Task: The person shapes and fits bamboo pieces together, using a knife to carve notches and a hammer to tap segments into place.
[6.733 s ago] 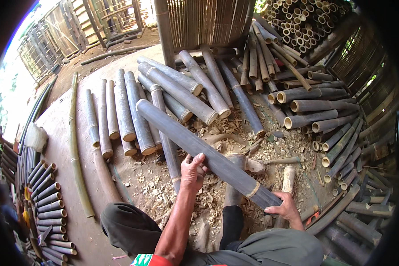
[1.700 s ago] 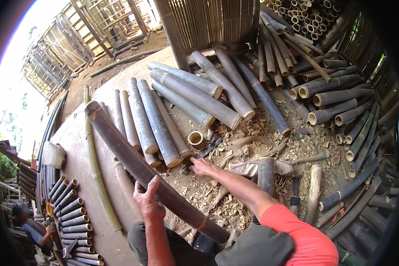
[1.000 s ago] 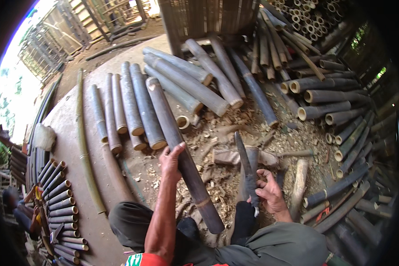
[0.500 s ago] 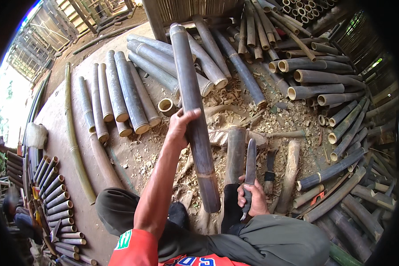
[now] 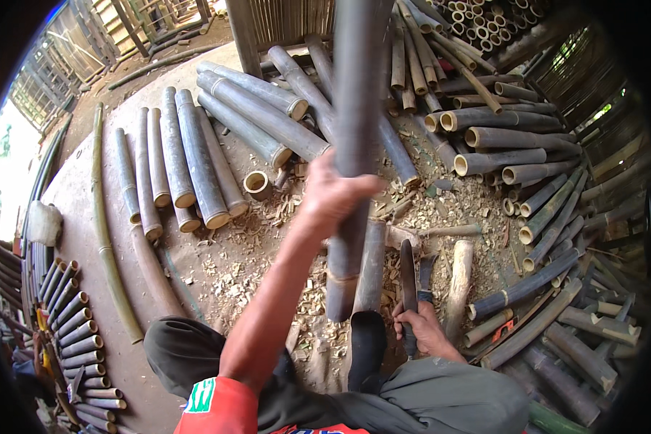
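My left hand (image 5: 334, 192) is closed around the middle of a thick dark bamboo section (image 5: 358, 116), held nearly upright before me and blurred toward its top. Its lower end hangs over the ground near my feet. In my right hand (image 5: 428, 329), by my right knee, is a long-bladed knife (image 5: 409, 271) with its blade pointing away from me. Just right of that blade lies a second dark-handled blade (image 5: 426, 273). Between the held bamboo and the knife, another bamboo piece (image 5: 371, 264) lies with its near end by my foot.
Pale wood chips (image 5: 253, 264) cover the ground. A row of cut bamboo sections (image 5: 195, 159) lies at left, beside a short bamboo ring (image 5: 257, 184). Stacked bamboo (image 5: 503, 137) fills the right side. A pale stick (image 5: 458, 286) lies right of the knives.
My left hand has lifted the bamboo section and swung it to the right, more upright than before. My right hand has moved slightly right, still gripping the knife.
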Tool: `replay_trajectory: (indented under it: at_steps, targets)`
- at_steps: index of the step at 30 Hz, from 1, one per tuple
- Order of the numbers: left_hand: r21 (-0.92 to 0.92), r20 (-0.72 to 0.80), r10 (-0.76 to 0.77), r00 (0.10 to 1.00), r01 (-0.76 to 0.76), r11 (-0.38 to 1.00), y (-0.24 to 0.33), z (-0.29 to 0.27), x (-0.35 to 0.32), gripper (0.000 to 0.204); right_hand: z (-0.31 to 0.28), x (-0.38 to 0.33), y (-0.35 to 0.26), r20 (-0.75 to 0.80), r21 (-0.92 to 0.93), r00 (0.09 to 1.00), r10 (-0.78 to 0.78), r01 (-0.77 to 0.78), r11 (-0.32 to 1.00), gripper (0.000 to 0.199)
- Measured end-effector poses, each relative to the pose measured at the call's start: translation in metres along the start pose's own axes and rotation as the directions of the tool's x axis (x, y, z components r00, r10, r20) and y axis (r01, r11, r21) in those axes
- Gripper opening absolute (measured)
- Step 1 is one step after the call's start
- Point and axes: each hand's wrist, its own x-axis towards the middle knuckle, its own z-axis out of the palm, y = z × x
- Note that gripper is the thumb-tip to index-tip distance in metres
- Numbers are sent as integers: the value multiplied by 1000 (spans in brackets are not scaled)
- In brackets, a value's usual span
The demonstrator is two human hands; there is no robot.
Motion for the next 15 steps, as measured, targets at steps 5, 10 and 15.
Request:
replay_trajectory:
  at_steps: [5, 10, 15]
  targets:
    - [250, 111, 336, 935, -354, 901, 44, 120, -37, 51, 4, 21, -31, 4, -61, 974, -225, 224, 973, 54]
    - [182, 178, 570, 802, -596, 782, 36, 158, -72, 64, 2, 51, -52, 14, -116, 960, -281, 281, 953, 58]
    - [267, 132, 663, 737, -670, 692, 21, 157, -70, 47, 1, 80, -64, 51, -149, 956, -290, 294, 944, 62]
